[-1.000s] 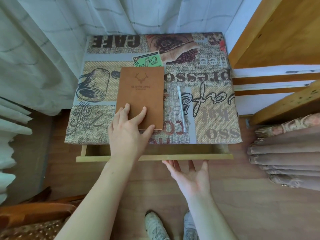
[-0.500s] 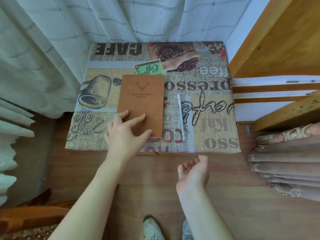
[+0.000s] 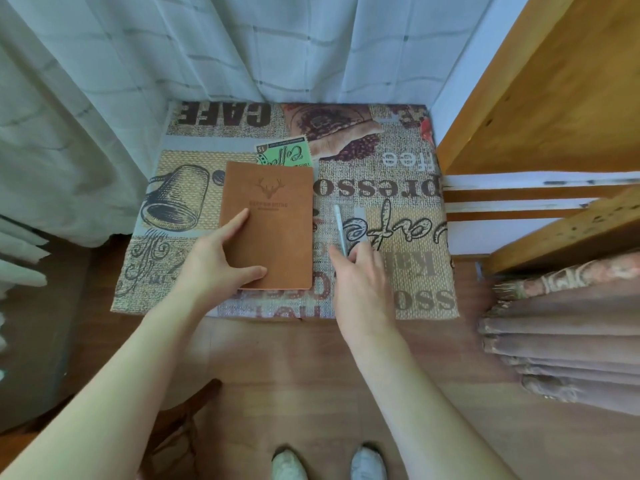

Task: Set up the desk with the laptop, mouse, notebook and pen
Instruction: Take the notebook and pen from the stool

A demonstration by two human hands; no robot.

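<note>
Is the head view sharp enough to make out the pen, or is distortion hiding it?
Head view: soft daylight, no glare; the pen is pale but distinct, its near end hidden by the right hand; the notebook is sharp; wide-angle bending shows at the edges.

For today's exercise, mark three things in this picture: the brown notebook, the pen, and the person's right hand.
Brown notebook [image 3: 273, 216]: head view, on the cover just below the deer emblem.
Pen [image 3: 339, 227]: head view, on the middle of the pale barrel.
Right hand [image 3: 362, 277]: head view, on the back of the hand, by the pen's near end.
</note>
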